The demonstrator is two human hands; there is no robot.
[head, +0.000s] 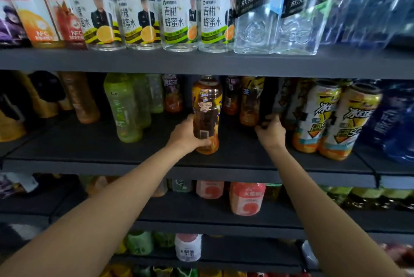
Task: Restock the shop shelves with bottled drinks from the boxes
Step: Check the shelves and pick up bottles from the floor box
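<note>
Now the left hand (186, 134) grips the tall amber tea bottle (206, 115) standing on the dark middle shelf (156, 142) — right hand (270, 130) pinches a dark bottle (268, 97) just right of it. Slide it back gently, keeping it upright.

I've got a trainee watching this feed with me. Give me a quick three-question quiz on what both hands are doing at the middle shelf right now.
1. True or false: the left hand grips the amber tea bottle near its lower half.
2. What does the right hand hold? A) a clear soda water bottle B) the dark divider panel between the drink rows C) nothing
3. Fill in: the tea bottle stands on the ___ shelf, upright.

Key: 1 true. 2 B, its fingers curl over the panel's lower edge. 3 middle; the soda water bottles are on the shelf above.
</note>
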